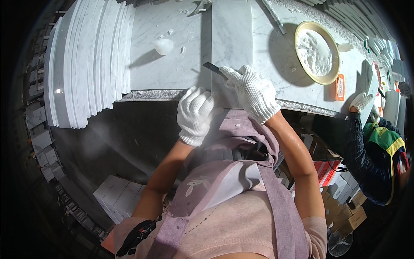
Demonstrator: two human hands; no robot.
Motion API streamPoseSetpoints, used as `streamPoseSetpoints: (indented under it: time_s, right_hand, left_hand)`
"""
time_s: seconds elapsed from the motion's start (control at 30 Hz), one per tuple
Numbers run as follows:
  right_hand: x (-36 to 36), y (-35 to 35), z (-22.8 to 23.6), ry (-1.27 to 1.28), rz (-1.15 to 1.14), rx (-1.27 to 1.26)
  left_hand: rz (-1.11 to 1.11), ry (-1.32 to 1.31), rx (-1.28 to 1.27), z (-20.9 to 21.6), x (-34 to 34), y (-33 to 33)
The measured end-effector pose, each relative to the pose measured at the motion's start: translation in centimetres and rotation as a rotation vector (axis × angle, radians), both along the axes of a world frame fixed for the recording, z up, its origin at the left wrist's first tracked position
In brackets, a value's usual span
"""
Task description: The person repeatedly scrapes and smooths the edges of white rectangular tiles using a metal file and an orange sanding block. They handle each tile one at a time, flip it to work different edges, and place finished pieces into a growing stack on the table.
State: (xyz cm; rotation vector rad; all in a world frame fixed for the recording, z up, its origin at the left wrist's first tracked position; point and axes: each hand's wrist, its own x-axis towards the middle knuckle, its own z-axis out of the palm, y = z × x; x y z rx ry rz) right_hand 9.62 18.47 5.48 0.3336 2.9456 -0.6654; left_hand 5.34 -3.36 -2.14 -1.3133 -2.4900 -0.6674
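One pale marble strip across the bench, right gloved hand closed around a dark flat blade above it, left gloved hand half curled by the strip's near left corner, whether gripping I cannot tell, cream bowl to the right.

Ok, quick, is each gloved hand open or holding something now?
Left hand: fingers curled by the pale slab; whether it's gripping can't be told.
Right hand: closed, holding a flat dark tool.

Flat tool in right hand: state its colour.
The flat tool is dark grey, clearest in the head view.
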Motion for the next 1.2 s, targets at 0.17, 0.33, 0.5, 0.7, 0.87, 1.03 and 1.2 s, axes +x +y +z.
streamPoseSetpoints:
  time_s: [0.17,0.33,0.5,0.7,0.87,1.03,1.2]
  right_hand:
    - [0.5,-0.2,0.2,-0.042,0.011,-0.088]
    - [0.6,1.1,0.0,-0.071,0.104,-0.340]
    - [-0.9,1.6,-1.4,0.395,0.109,-0.730]
    - [0.2,2.2,-0.4,0.061,0.207,-0.129]
    - [0.0,2.3,-1.0,0.152,0.181,-0.213]
    - [4.8,3.4,-1.8,0.183,0.247,-0.411]
    - [12.2,4.6,-0.7,-0.002,-0.424,-1.067]
  left_hand:
    - [0.012,-0.003,-0.012,0.0,0.0,0.0]
    - [0.018,0.068,0.039,0.3,0.0,0.1]
    - [0.007,0.057,0.069,0.8,0.1,0.3]
    - [0.012,0.071,0.070,1.1,0.1,0.5]
    - [0.016,0.044,0.024,1.2,0.3,-0.1]
    - [-0.034,-0.048,0.071,2.5,0.1,-1.5]
    - [-0.042,-0.104,0.136,5.4,0.2,-0.4]
